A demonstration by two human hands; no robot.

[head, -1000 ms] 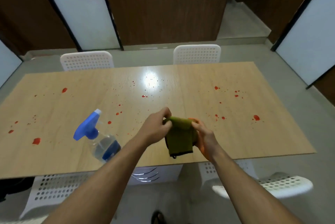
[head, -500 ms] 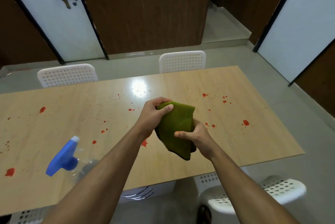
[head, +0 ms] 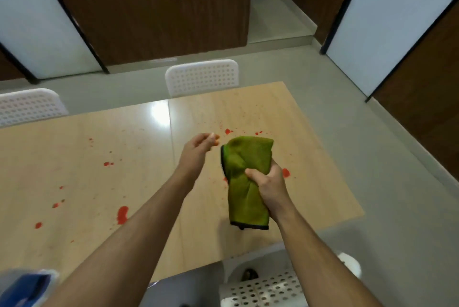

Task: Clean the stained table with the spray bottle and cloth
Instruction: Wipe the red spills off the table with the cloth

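Wooden bench (head: 74, 182) spattered with red stains (head: 122, 215). Green cloth (head: 244, 180), dark-edged, bunched and hanging above bench's right part, gripped mid-length by right hand (head: 269, 183), fingers curled round it. Left hand (head: 196, 151) just beside cloth, fingers loosely curled, holding nothing. Blue spray bottle (head: 27, 287) blurred at lower left.

We see the cloth (head: 244, 182) in our right hand (head: 269, 183) above the table (head: 74, 170), left hand (head: 196, 151) just left of it, spray bottle (head: 27, 287) far down-left, chairs (head: 202, 75) beyond both.
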